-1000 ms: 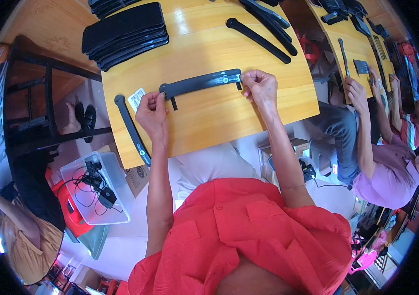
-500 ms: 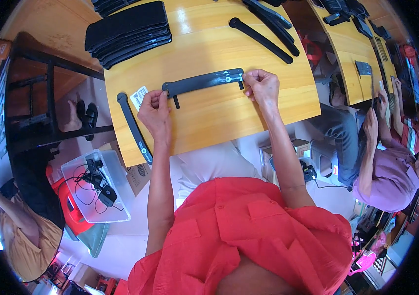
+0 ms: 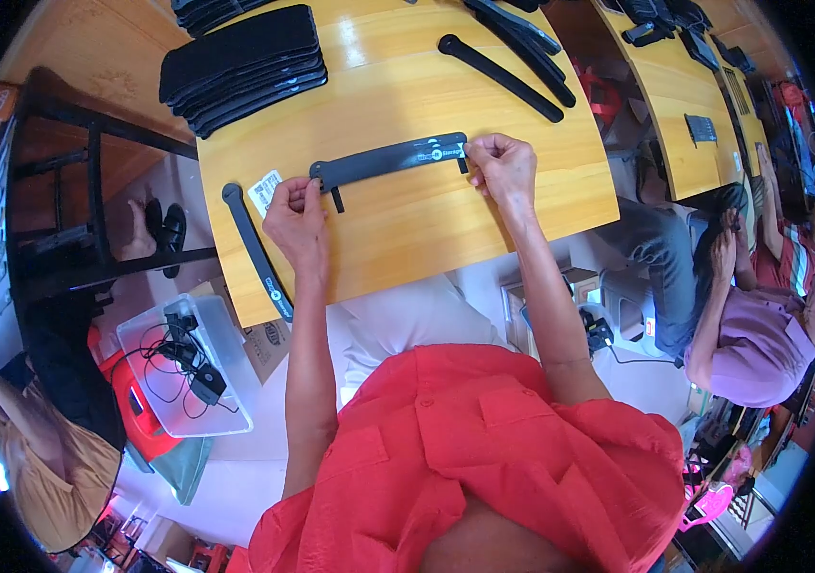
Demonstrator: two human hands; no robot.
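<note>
A wide black strap [image 3: 379, 166] with pale print is stretched level above the wooden table [image 3: 407, 239]. Its left end is pinched between the thumb and fingers of my left hand [image 3: 297, 227]. My right hand [image 3: 505, 174] pinches at the other end, its fingertips closed there. Two short black tabs hang below the strap, one near each hand. Close to my left hand, a white printed label [image 3: 262, 191] lies on the table, partly covered by the fingers. A narrow black strap [image 3: 257, 252] with a rounded end lies along the table's left edge.
A stack of black straps [image 3: 240, 67] stands at the far left of the table. More long narrow straps [image 3: 503, 78] lie at the far right. A clear bin [image 3: 186, 368] with cables sits low on the left. Another person [image 3: 756, 349] sits at a second table to the right.
Both hands keep the strap stretched in nearly the same place. The whole view has shifted slightly. At the right, the other person's hands have drawn back toward the body.
</note>
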